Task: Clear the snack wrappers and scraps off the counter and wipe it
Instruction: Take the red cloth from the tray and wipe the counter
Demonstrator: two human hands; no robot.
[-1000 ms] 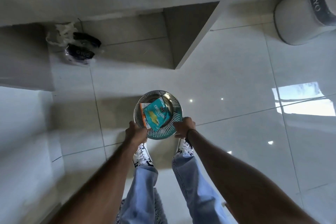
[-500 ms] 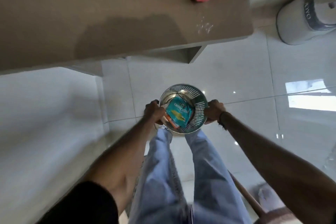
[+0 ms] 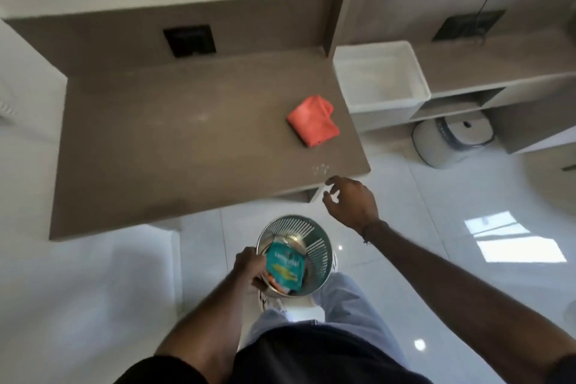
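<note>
My right hand [image 3: 350, 203] has let go of the bin [image 3: 294, 259], fingers spread near blurry crumbs [image 3: 320, 169], while my left hand [image 3: 249, 268] grips its rim.

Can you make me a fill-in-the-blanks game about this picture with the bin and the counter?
1. The metal bin is held by the ____ hand.
2. The folded cloth on the counter is ____ in colour.
3. The teal wrapper lies inside the ____.
4. The right hand reaches toward small white ____ near the counter's corner.

Missing words: left; orange; bin; crumbs
</note>
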